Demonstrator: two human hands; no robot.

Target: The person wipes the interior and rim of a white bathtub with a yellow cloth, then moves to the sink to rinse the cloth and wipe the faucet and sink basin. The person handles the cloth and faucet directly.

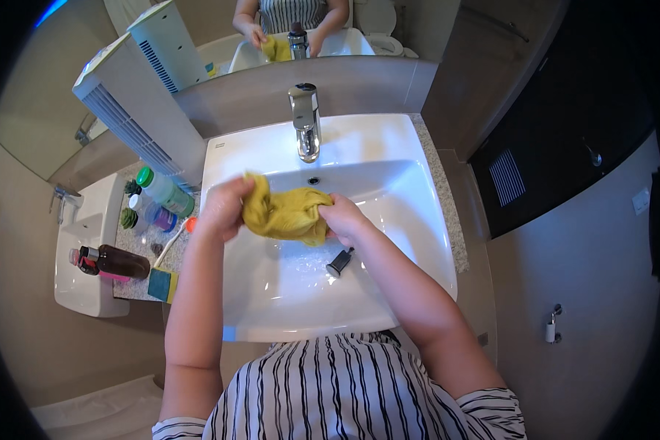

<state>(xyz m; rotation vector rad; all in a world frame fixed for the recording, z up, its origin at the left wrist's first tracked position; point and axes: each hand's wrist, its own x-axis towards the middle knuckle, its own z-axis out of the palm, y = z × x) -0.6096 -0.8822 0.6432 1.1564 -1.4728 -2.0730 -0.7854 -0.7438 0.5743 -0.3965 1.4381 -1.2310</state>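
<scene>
A mustard-yellow cloth, crumpled and partly twisted, is stretched between both hands above the white washbasin. Its left end is gripped by my left hand, which looks slightly blurred. My right hand pinches the other end with fingers and thumb. Below the cloth, a dark sink stopper lies on its side in the wet bowl. The chrome tap stands behind the cloth, at the back of the basin. Whether the drain is covered cannot be seen.
On the granite counter to the left stand a green-capped bottle, a brown pump bottle, a toothbrush and a sponge. A white tower fan rises behind them. The mirror spans the wall behind the tap.
</scene>
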